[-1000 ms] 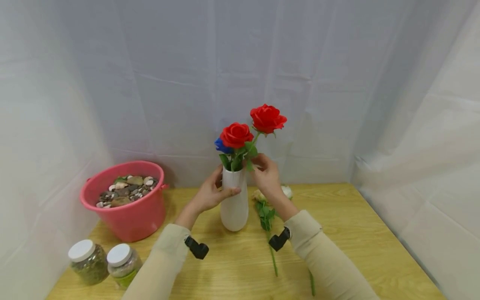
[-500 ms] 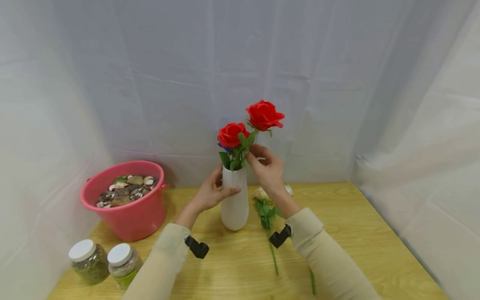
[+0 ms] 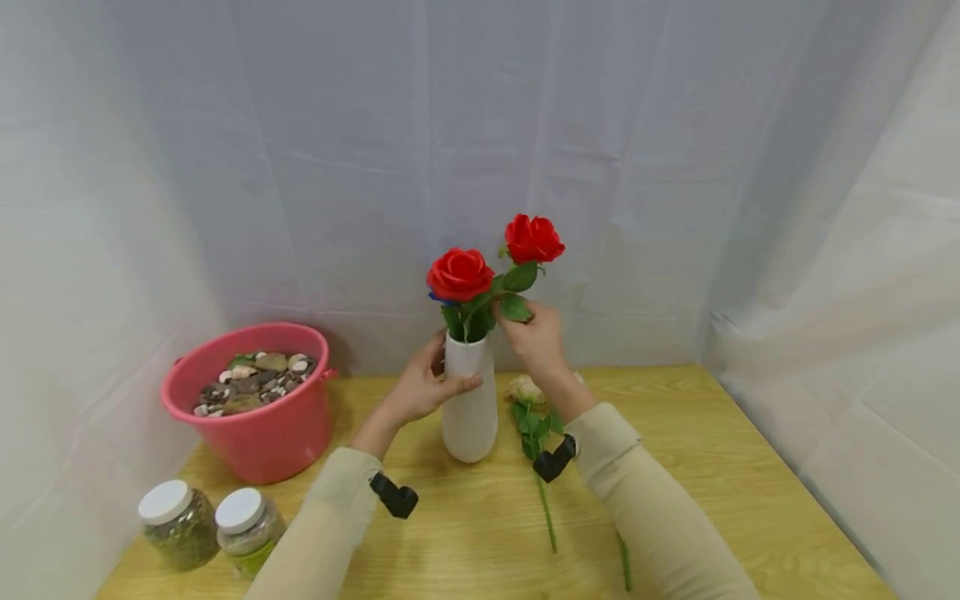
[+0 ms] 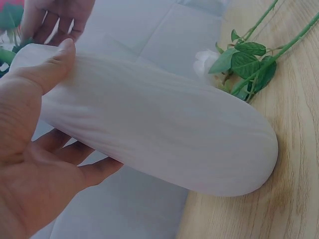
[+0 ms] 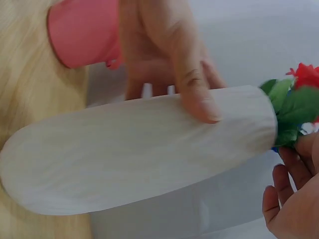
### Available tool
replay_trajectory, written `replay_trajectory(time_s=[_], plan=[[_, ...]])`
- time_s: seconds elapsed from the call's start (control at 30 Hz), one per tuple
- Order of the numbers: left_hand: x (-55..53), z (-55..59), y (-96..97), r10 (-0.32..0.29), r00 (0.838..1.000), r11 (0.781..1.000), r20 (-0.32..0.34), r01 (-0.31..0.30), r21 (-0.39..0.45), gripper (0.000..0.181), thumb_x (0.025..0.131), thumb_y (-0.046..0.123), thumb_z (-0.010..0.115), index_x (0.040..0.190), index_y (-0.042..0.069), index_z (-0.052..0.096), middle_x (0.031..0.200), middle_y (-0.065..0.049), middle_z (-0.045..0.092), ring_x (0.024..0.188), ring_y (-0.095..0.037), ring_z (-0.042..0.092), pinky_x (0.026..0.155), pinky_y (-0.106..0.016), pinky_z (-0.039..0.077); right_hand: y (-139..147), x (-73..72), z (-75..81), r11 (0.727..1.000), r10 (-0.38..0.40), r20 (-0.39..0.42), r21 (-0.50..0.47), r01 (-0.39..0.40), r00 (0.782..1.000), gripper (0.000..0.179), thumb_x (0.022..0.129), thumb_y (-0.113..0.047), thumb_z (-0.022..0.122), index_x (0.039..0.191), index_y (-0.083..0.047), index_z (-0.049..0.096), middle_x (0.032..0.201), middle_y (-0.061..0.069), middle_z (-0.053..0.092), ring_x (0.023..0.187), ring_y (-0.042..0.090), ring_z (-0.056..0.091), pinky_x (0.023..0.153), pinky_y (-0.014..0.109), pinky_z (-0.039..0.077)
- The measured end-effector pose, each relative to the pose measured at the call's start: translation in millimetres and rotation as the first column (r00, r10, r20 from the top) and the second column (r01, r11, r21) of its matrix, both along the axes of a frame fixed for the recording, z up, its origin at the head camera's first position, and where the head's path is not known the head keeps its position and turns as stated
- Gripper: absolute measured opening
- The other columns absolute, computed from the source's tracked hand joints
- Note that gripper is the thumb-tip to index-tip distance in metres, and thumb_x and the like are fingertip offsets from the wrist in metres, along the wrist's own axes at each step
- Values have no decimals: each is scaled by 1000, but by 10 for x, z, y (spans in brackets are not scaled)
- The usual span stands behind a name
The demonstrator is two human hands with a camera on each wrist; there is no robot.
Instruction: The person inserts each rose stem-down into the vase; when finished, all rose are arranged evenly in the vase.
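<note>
A white vase (image 3: 470, 425) stands upright on the table, and my left hand (image 3: 420, 387) grips its upper part, thumb across the front. In the vase are a red rose (image 3: 460, 275) and, mostly hidden behind it, a blue flower (image 3: 437, 297). My right hand (image 3: 536, 337) is just right of the vase mouth, its thumb and fingers pinching the leafy stem of a second red rose (image 3: 533, 239) that leans right. The right wrist view shows those fingertips among green leaves (image 5: 289, 107) at the rim; the stem's lower end is hidden.
A pink bucket (image 3: 258, 442) of stones and shells stands left. Two white-lidded jars (image 3: 180, 533) are at the front left. Right of the vase lie a pale rose (image 3: 525, 390) and a white flower (image 4: 204, 64), with a stem end (image 3: 625, 562) showing under the right sleeve.
The right hand has turned while staying by the vase mouth. The second red rose has twisted and dipped, its leaves now spread rightward. The left hand and vase have stayed put.
</note>
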State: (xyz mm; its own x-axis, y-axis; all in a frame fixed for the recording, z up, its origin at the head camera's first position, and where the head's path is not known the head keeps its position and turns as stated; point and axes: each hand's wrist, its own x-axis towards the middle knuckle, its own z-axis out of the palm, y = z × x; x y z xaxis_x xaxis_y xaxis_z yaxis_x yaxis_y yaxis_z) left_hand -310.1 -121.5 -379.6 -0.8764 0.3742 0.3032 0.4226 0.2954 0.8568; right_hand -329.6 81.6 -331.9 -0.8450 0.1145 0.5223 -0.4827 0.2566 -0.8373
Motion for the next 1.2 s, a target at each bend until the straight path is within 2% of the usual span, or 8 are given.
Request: replay_trajectory(time_s=[0.17,0.3,0.37,0.53,0.8,0.93,1.07,1.2], plan=[[-6,-25,-8,-12,1000,1000,-20,12,2,92,96,18,78,169,15,22,162,-20,46,141,-44,54,111,-63,49,-48,-5,-104,996,74,20,38,-75,997,33,92,-12,73,63,-7,59,56,-12,45,60,13,40,59,27,35],[-7,-21,-15,-8,1000,1000,-30,8,1,93,96,19,79,169,14,22,161,-20,47,139,-44,55,110,-62,50,-83,-4,-134,994,96,67,47,-100,993,12,90,-9,72,89,3,77,84,10,74,75,20,63,71,30,53],[-3,-15,-20,-4,1000,1000,-26,4,2,93,96,20,79,169,14,22,160,-21,48,139,-44,55,110,-62,50,-99,-10,-142,994,101,104,30,-105,989,21,89,-7,72,105,5,79,100,15,78,85,18,68,79,30,56],[-10,-31,-19,-5,1000,1000,-16,5,6,93,96,20,79,169,15,21,161,-22,46,140,-45,54,110,-63,50,-87,15,-150,990,134,221,-77,-119,966,20,91,-15,76,99,4,78,88,2,75,78,8,61,74,27,53],[-22,-43,-14,-6,1000,1000,-10,6,0,93,96,19,79,169,15,22,161,-21,46,142,-44,53,111,-63,49,148,35,-148,942,335,301,-110,-317,893,45,100,-12,68,144,0,61,142,21,64,118,26,64,90,37,56],[-4,-22,-9,-8,1000,1000,-4,8,11,93,96,20,79,169,14,22,161,-22,47,142,-45,53,112,-63,48,324,42,-164,935,353,262,-75,-346,898,48,102,-9,63,149,1,56,146,24,59,123,31,63,92,41,57],[9,-4,-3,0,1000,1000,-5,0,11,94,95,22,80,169,13,23,160,-22,47,141,-44,54,112,-63,48,520,55,-202,940,340,248,-52,-338,907,47,102,-16,65,148,-3,59,147,21,60,117,21,65,97,50,56],[21,3,-4,2,1000,1000,7,-2,6,94,95,22,80,169,12,22,161,-22,47,141,-44,54,112,-63,48,747,74,-259,949,314,268,-55,-311,911,46,102,-20,67,146,-7,61,146,20,60,109,10,65,92,40,58]])
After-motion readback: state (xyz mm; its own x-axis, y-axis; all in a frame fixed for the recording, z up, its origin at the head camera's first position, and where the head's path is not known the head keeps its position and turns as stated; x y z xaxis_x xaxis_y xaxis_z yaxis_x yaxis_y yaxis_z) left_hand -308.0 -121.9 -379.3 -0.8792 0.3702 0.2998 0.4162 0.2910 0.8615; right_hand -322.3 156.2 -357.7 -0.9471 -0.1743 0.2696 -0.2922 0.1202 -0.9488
